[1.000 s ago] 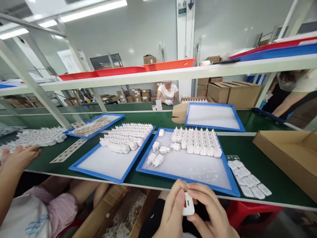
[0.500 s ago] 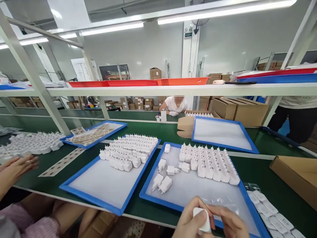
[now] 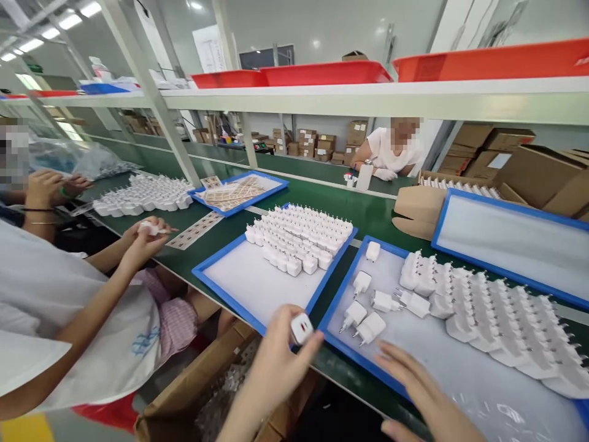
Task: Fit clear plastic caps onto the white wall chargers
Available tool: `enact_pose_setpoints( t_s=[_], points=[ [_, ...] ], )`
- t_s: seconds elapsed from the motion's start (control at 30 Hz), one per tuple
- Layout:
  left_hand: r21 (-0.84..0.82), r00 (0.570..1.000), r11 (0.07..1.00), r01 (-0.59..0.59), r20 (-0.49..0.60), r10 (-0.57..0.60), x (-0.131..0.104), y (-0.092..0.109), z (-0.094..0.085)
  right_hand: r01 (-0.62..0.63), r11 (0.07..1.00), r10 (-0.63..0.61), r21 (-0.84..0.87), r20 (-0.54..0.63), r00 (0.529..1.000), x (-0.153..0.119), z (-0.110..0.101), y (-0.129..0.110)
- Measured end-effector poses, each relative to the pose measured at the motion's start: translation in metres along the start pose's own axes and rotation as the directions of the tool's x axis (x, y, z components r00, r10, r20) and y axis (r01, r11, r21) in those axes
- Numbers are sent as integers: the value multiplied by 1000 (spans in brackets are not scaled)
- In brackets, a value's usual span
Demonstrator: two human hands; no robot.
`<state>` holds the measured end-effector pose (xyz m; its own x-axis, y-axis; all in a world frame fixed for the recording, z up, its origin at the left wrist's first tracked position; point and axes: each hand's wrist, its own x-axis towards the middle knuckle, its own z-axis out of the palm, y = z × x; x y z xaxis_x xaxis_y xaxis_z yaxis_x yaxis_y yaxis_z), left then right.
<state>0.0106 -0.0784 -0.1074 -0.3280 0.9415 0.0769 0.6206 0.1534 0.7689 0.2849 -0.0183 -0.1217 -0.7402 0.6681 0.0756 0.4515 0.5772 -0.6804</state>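
My left hand (image 3: 283,350) holds a white charger (image 3: 302,329) by its sides, its port face turned up, near the front edge of the left blue-rimmed tray (image 3: 230,291). With fingers spread and nothing between them, my right hand (image 3: 421,393) is over the front edge of the right blue-rimmed tray (image 3: 352,353). Several loose chargers (image 3: 370,328) lie at that tray's left side, beside rows of upright chargers (image 3: 488,313) with pins up. More rows of chargers (image 3: 299,239) stand on the left tray.
A seated co-worker's hands (image 3: 150,236) work at the left. Behind are a tray of label sheets (image 3: 239,193), a charger pile (image 3: 142,195) and another blue-rimmed tray (image 3: 515,239). A cardboard box (image 3: 184,399) sits below the table edge. A shelf (image 3: 322,103) crosses above.
The view has swung left. My hands have separated; my left hand has carried the charger leftward to the left tray's front, while my right hand has let go and spread its fingers.
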Motion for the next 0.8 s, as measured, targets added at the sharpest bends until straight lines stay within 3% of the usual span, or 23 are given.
enact_pose_setpoints(
  t_s=[0.03, 0.07, 0.17, 0.27, 0.33, 0.4, 0.47, 0.53, 0.67, 0.8],
  points=[
    [270, 999, 963, -2, -39, 13, 15, -9, -10, -50, 997, 51, -64, 10, 999, 0, -13, 7],
    [358, 998, 934, 8, -56, 12, 30, -18, -17, -86, 988, 87, -126, 9, 996, 3, -26, 14],
    [483, 999, 875, -8, -43, 33, 66, -39, -23, -102, 952, 126, -290, 64, 990, 27, -60, 32],
    [553, 996, 832, -39, -48, 78, 77, -42, -16, -49, 898, 140, -438, 177, 974, 69, -80, 39],
    [577, 992, 814, -69, -48, 118, 72, -29, -5, 2, 880, 131, -476, 245, 961, 98, -86, 38],
    [572, 984, 805, -155, 21, 175, 63, -7, 13, 47, 879, 107, -474, 293, 950, 122, -88, 36],
    [530, 953, 792, -303, 174, 248, 56, 20, 39, 93, 881, 85, -463, 349, 933, 142, -87, 35],
    [496, 900, 768, -405, 364, 239, 52, 43, 66, 134, 881, 78, -454, 417, 905, 156, -83, 38],
    [539, 919, 768, -345, 359, 161, 55, 61, 101, 180, 875, 74, -450, 491, 868, 175, -71, 47],
    [558, 939, 778, -288, 325, 114, 55, 58, 110, 177, 867, 92, -465, 500, 861, 182, -62, 47]
  ],
)
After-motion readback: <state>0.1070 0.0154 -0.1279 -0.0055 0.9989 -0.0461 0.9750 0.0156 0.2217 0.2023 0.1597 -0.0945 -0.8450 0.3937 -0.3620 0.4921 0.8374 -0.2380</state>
